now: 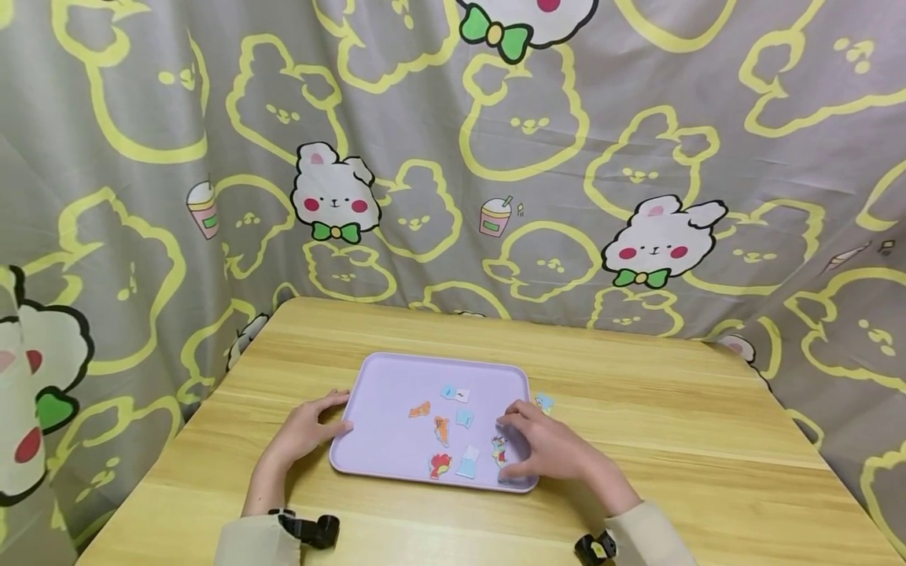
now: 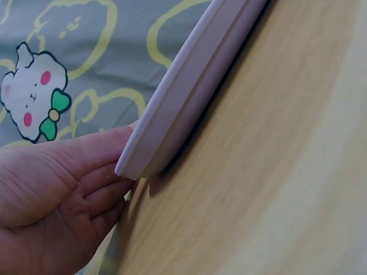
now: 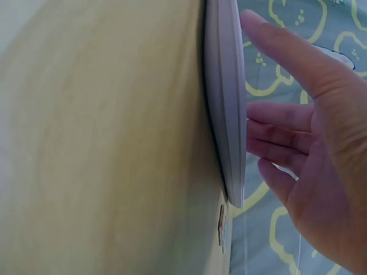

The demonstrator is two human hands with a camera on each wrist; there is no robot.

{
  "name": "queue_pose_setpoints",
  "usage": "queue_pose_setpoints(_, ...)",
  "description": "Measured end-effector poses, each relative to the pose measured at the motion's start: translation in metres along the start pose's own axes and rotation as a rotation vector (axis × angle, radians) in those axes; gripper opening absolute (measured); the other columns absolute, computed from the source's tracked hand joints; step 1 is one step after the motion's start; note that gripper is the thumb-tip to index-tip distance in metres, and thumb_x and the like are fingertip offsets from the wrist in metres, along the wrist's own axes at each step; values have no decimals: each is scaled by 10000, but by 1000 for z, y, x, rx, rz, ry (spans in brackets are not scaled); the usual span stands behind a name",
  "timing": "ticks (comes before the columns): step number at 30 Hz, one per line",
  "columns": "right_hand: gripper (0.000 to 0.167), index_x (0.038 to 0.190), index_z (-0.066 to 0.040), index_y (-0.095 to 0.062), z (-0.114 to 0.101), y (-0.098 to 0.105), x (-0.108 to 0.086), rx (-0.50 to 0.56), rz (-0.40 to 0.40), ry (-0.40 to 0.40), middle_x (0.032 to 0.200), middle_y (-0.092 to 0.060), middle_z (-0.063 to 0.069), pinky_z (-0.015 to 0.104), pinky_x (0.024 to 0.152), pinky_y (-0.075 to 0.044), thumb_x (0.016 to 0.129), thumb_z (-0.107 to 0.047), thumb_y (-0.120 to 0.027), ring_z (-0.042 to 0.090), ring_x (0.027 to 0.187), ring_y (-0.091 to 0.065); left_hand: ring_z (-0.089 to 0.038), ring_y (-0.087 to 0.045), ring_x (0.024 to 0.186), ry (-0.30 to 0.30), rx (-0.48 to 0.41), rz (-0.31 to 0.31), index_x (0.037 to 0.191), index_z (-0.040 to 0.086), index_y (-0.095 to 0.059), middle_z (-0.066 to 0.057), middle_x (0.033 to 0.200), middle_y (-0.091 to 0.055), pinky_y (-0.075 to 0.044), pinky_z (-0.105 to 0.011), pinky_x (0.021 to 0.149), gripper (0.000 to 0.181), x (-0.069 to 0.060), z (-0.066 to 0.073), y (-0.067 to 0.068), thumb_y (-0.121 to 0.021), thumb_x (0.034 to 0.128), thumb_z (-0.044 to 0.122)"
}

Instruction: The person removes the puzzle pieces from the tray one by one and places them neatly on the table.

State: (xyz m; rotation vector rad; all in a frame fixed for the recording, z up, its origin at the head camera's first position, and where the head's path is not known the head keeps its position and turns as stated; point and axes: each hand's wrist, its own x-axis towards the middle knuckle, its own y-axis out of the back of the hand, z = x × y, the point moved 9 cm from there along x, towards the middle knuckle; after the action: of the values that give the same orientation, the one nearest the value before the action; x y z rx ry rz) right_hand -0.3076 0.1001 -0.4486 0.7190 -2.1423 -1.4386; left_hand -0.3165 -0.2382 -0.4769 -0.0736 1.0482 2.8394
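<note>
A lilac tray (image 1: 396, 377) lies on the wooden table, with several small printed pieces on it, among them a red piece (image 1: 440, 464), an orange piece (image 1: 442, 430) and a light blue piece (image 1: 464, 417). My left hand (image 1: 304, 431) holds the tray's left edge, thumb at the rim, and the left wrist view shows its fingers (image 2: 109, 189) against the tray's side (image 2: 172, 103). Over the tray's right part is my right hand (image 1: 552, 446), fingers spread and bent around a colourful piece (image 1: 499, 450); contact with it cannot be told. The right wrist view shows no grip on anything.
A blue and yellow piece (image 1: 544, 402) lies on the table just outside the tray's right edge. The wooden table (image 1: 708, 440) extends to both sides. Behind it hangs a grey curtain (image 1: 425, 141) with yellow outlines and white rabbit faces.
</note>
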Motion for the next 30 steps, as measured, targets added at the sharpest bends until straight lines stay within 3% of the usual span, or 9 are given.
queue_pose_setpoints(6, 736, 1249, -61, -630, -2, -3, -2, -19, -44, 7, 1194, -530, -22, 285, 888, -533, 710, -529, -810, 93, 1023, -519, -490, -273, 1435, -6, -1, 0, 1402, 20, -519, -278, 1535, -333, -220, -638, 1169, 544, 0, 0, 0, -683, 911, 187)
queue_pose_setpoints(19, 652, 1201, -81, -654, -9, -4, -3, -104, -60, 30, 1169, -550, -12, 279, 806, -529, 742, -525, -787, 104, 1020, -515, -500, -275, 1429, -5, 9, 2, 1399, 24, -522, -279, 1535, -333, -227, -645, 1161, 556, -1, 2, 0, -695, 905, 209)
queue_pose_setpoints(30, 599, 1187, -66, -646, -8, -7, -1, -94, -77, 26, 1173, -532, -14, 265, 808, -517, 745, -440, -797, 95, 1021, -488, -499, -284, 1427, -8, 15, 6, 1401, 27, -523, -279, 1532, -339, -233, -641, 1162, 552, -1, 2, 0, -692, 906, 203)
